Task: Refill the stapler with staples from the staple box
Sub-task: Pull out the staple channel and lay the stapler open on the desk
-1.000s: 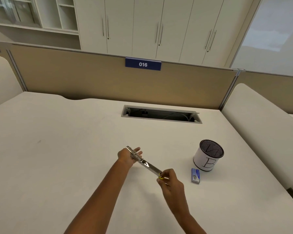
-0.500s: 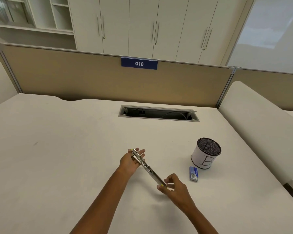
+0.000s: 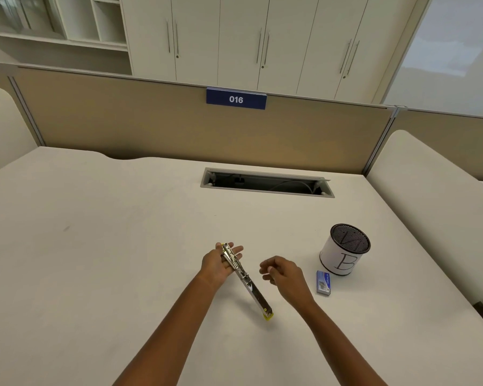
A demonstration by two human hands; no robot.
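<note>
The stapler (image 3: 250, 285) is swung fully open into one long metal strip with a yellow tip nearest me. My left hand (image 3: 218, 264) holds its far end, fingers wrapped under it. My right hand (image 3: 282, 273) hovers just right of the stapler, off it, fingers loosely curled with nothing in them. The small blue staple box (image 3: 324, 282) lies flat on the desk to the right of my right hand, a short gap away.
A white pen cup (image 3: 343, 250) with a black mesh top and the letter B stands just behind the staple box. A cable slot (image 3: 267, 183) is cut into the white desk (image 3: 95, 260) further back. A tan partition (image 3: 151, 129) closes the far edge.
My right hand has let go of the stapler's yellow end and moved up and to the right. The stapler's near end has swung toward me, held by the left hand alone.
</note>
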